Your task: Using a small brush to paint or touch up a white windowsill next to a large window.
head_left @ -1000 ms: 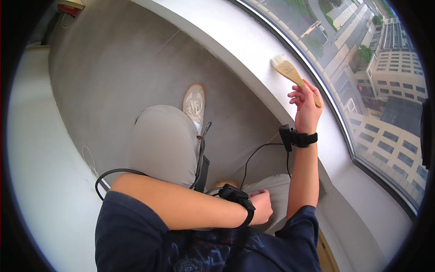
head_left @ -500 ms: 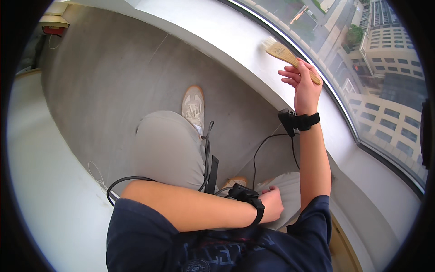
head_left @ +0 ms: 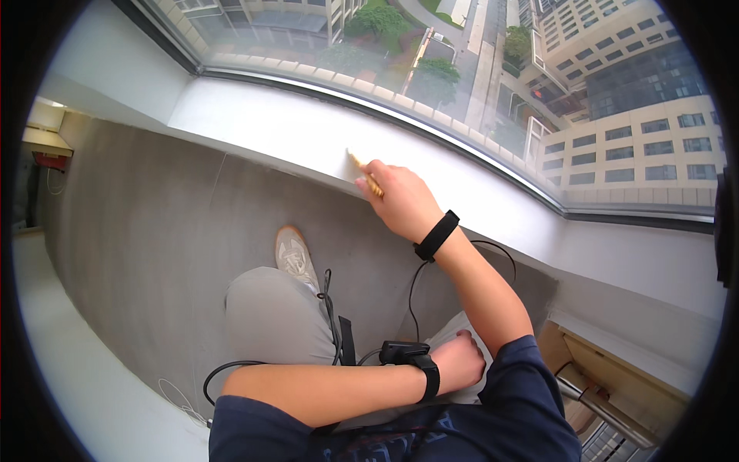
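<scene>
My right hand (head_left: 400,196) is closed around the wooden handle of a flat brush (head_left: 371,183) with pale bristles. The brush shows nearly edge-on, and my fingers cover part of its handle. Its bristle end is over the white window sill (head_left: 285,138); whether the bristles touch the surface I cannot tell. Across my lap lies my left forearm, and my left hand (head_left: 459,360) rests there, loosely curled, with nothing visible in it. A black strap circles each wrist; the left one carries a small black box (head_left: 403,353).
Beyond the sill stands a large window (head_left: 431,85) with a dark frame, overlooking buildings and a street. Black cables (head_left: 413,304) hang near my legs and right wrist. A wooden cabinet (head_left: 608,369) with a metal rail is at the lower right. Grey floor (head_left: 146,223) extends left.
My right hand has brought the brush left along the sill and turned, so the brush now shows edge-on. The view has shifted, showing more window. My left hand stays on my lap.
</scene>
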{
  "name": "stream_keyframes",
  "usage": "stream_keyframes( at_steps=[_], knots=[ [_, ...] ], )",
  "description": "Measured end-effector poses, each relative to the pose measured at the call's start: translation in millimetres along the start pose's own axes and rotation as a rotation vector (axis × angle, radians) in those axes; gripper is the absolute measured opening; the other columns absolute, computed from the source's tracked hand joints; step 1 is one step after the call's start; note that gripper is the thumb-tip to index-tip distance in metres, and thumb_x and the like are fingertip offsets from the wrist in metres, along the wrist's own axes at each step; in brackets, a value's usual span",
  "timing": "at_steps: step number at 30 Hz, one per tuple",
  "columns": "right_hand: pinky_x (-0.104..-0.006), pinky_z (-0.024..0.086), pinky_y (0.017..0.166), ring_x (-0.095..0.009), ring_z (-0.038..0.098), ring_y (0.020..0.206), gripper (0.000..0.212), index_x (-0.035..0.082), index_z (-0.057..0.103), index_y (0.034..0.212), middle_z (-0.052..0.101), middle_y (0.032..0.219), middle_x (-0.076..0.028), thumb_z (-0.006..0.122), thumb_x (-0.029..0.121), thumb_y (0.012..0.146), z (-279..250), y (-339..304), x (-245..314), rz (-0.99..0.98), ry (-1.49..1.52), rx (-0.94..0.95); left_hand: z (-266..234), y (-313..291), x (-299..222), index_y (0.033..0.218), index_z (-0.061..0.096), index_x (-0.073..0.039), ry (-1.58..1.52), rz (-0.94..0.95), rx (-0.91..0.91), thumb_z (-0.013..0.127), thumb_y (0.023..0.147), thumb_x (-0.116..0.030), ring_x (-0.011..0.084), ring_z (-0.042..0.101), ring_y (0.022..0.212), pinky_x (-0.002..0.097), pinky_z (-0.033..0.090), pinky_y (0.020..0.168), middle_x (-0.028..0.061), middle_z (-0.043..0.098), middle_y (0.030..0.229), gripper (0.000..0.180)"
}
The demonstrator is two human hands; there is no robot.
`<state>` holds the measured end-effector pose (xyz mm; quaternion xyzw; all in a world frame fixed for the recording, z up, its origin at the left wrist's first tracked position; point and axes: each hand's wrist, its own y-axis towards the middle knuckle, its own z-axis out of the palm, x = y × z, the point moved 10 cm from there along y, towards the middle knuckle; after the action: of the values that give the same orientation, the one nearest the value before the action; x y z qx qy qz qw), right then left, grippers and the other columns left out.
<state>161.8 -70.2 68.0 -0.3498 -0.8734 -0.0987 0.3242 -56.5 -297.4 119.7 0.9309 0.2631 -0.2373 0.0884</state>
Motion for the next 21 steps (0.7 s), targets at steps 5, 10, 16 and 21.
stream_keyframes(
  at_steps=[5, 10, 16, 21],
  knots=[
    [-0.0424, 0.055, 0.074, -0.039, 0.070, 0.079, 0.031, -0.002, 0.070, 0.111, 0.073, 0.087, -0.024, 0.065, 0.028, 0.104, 4, -16, 16, 0.102, 0.600, 0.149, 0, 1, -10, 0.100, 0.075, -0.009, -0.078, 0.015, -0.035, 0.060, 0.091, -0.024, 0.0231, 0.065, 0.093, 0.0367, 0.048, 0.075, 0.0079, 0.069, 0.096, 0.024],
    [-0.0488, 0.053, 0.065, -0.041, 0.068, 0.072, 0.027, 0.001, 0.064, 0.105, 0.070, 0.077, -0.020, 0.064, 0.028, 0.103, -52, -22, -5, 0.111, 0.054, -0.143, -2, 0, -17, 0.109, 0.074, -0.008, -0.061, -0.024, -0.147, 0.058, 0.093, -0.026, 0.0238, 0.063, 0.106, 0.0363, 0.049, 0.077, 0.0114, 0.066, 0.115, 0.029],
    [-0.0489, 0.052, 0.068, -0.041, 0.067, 0.075, 0.022, 0.002, 0.063, 0.108, 0.069, 0.079, -0.020, 0.065, 0.023, 0.102, -11, -51, -10, 0.082, 0.006, -0.067, 15, 2, -26, 0.100, 0.077, -0.009, -0.155, 0.064, 0.033, 0.058, 0.092, -0.028, 0.0269, 0.064, 0.109, 0.0406, 0.051, 0.085, 0.0103, 0.068, 0.116, 0.028],
    [-0.0492, 0.055, 0.070, -0.040, 0.069, 0.078, 0.023, 0.004, 0.062, 0.107, 0.071, 0.083, -0.017, 0.062, 0.027, 0.103, 18, -85, 10, -0.002, 0.235, 0.106, 24, -2, -49, 0.091, 0.079, -0.011, -0.098, 0.151, -0.005, 0.060, 0.090, -0.028, 0.0300, 0.066, 0.110, 0.0458, 0.050, 0.095, 0.0126, 0.072, 0.110, 0.026]
  ],
)
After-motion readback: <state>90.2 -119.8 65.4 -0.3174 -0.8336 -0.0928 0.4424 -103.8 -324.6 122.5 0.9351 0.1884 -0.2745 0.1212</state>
